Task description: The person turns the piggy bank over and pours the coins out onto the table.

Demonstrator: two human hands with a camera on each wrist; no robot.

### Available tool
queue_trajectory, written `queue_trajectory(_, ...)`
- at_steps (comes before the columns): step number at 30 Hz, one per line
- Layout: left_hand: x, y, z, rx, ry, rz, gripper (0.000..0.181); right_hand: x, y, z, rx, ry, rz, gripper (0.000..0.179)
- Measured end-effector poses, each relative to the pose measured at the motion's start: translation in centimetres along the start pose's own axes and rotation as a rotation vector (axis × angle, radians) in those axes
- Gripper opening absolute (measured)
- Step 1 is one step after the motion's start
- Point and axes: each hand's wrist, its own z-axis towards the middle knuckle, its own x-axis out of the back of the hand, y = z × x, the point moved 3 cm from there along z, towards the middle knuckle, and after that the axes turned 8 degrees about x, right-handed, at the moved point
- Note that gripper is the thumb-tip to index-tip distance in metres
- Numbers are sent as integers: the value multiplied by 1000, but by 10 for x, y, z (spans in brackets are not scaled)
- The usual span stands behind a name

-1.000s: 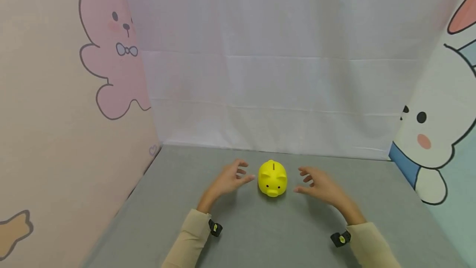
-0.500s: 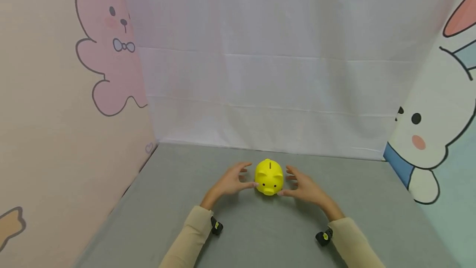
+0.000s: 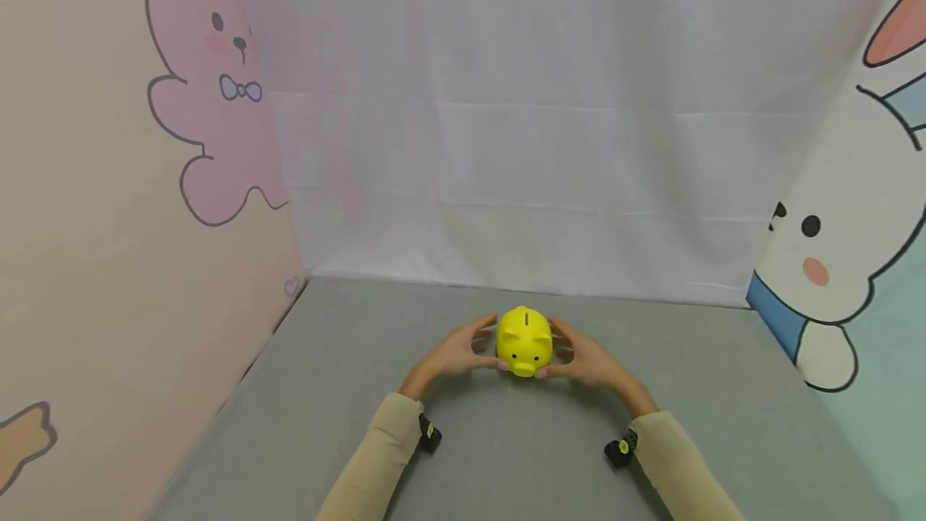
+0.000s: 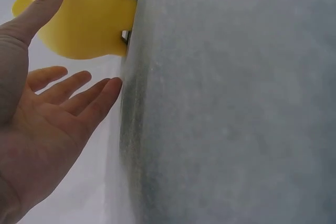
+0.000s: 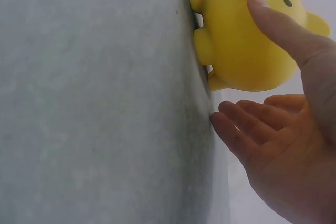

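A yellow piggy bank (image 3: 524, 342) stands upright on the grey table, its snout toward me and its coin slot on top. My left hand (image 3: 457, 354) is at its left side, the thumb by the front near the snout. On the other side, my right hand (image 3: 587, 360) mirrors it. In the left wrist view the left hand (image 4: 47, 124) has its fingers extended, with a gap between them and the piggy bank (image 4: 89, 19). The right wrist view likewise shows the right hand's fingers (image 5: 247, 124) apart from the bank. Whether the thumbs touch it I cannot tell.
The grey tabletop (image 3: 521, 457) spreads around the hands. A white cloth (image 3: 506, 143) hangs behind its far edge. Walls with cartoon animals flank it left and right. Each wrist carries a small black camera (image 3: 430, 433).
Both hands have come inward to the piggy bank, the right hand moving left the most. Their thumbs now lie by its front. The bank stays on the table.
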Motion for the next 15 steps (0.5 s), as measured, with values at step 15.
queue_trajectory(15,-3,6,12,-40,-46,-60,98,4,-3,4,78,-17,22,104)
